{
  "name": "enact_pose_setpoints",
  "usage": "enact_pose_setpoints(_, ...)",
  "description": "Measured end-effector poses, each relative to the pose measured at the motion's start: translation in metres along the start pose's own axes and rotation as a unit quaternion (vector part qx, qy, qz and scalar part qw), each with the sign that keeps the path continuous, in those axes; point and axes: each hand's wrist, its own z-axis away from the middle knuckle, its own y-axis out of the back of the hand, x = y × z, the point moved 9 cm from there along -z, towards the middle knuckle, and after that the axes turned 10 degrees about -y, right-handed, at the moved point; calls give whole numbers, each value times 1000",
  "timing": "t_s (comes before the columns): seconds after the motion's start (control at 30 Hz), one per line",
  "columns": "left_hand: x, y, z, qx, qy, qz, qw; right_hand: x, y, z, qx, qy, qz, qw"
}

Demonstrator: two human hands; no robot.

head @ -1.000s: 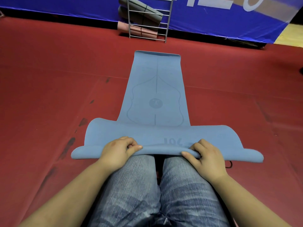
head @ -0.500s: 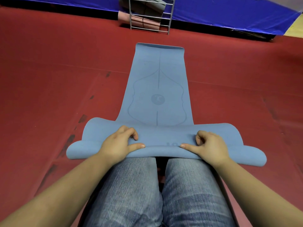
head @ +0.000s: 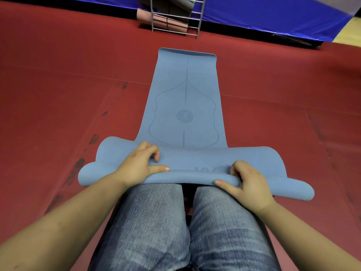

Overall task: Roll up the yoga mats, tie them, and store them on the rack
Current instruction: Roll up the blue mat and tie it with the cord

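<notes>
- One blue yoga mat [head: 185,98], laid flat on red floor [head: 58,75], running from knees toward rack; near end folded over into a first, loose roll across its full width, lying just ahead of both knees.
- Printed on mat: one centre line, one curved outline, one round emblem; a few dark letters partly visible on the rolled edge, unreadable.
- Two hands on the roll, well apart, one toward each side.
- Left hand [head: 140,165]: fingers curled down onto top of roll, thumb stretched along its near edge; gripping the roll.
- Right hand [head: 246,182]: fingers curled over top of roll, thumb extended along its near face; gripping the roll.
- One metal rack [head: 175,18] at far edge of floor, upright, against blue banner [head: 273,14]; inside it, one pink rolled mat [head: 162,19] low down and at least one grey rolled mat [head: 173,4] above, exact count unclear behind bars.
- Two legs in blue jeans [head: 156,231], side by side beneath the forearms.
</notes>
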Motion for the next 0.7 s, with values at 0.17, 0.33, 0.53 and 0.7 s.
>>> enact_pose_setpoints(0.17, 7, 4, 10, 35, 3, -50, 998, 26, -16, -26, -120, -161, -110, 974)
enact_pose_setpoints(0.33, 24, 12, 20, 64, -81, -171, 980, 26, -28, -40, -161, -173, -131, 963)
enact_pose_setpoints(0.53, 33, 8, 35, 95, -135, -248, 955, 11, -9, -38, -67, -109, -64, 990)
enact_pose_setpoints(0.7, 6, 6, 9, -32, 8, -80, 996, -17, 4, -22, 37, 19, 55, 998)
